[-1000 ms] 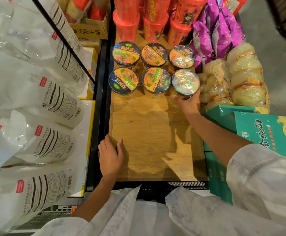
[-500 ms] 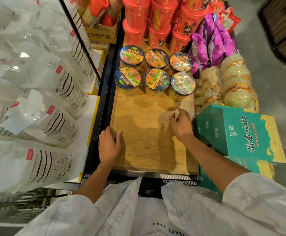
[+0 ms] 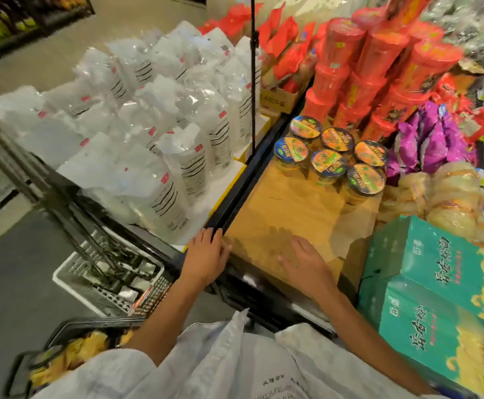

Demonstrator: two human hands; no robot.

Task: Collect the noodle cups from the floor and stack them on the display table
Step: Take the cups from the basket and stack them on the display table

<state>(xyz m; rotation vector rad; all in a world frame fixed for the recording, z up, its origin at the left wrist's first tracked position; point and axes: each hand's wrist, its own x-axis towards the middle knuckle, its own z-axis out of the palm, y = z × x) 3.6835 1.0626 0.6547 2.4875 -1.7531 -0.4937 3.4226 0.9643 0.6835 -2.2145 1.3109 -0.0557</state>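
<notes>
A wooden table in a shop aisle with a grey floor. The left hand lies flat on the table's near left edge, fingers straight, holding nothing. The right hand rests palm down just beside it on the wood, fingers relaxed, empty. Six cups stand well ahead of both hands, in two rows of three. Two green boxes sit right of the right hand. White bags fill the shelf left of the left hand.
</notes>
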